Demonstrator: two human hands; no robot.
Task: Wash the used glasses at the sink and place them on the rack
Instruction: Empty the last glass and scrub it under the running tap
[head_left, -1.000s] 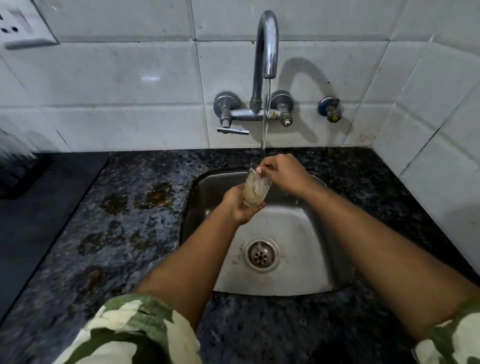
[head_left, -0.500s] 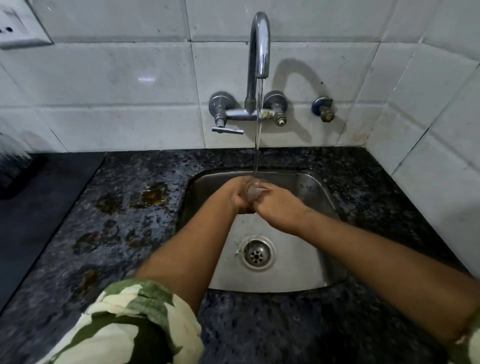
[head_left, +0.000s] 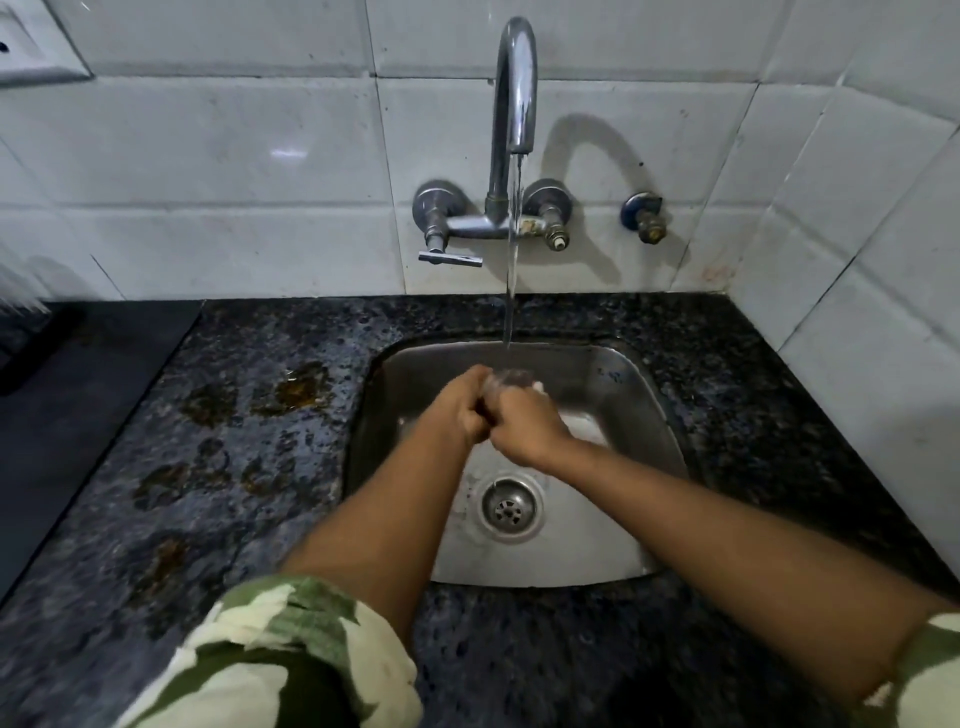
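Gripping glass (head_left: 511, 378) low in sink (head_left: 644, 395) — left hand (head_left: 465, 408), right hand (head_left: 524, 428) both clasping it, as half-second earlier.

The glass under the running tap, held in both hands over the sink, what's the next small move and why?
Probably turn the glass in the stream to rinse all round. The left hand and right hand grip it, covering most of it, over the sink, so little of it meets the water. No rack is clearly in view.

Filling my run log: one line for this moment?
stage: rinsing | clear drinking glass: under tap stream | left hand, right hand: gripping it
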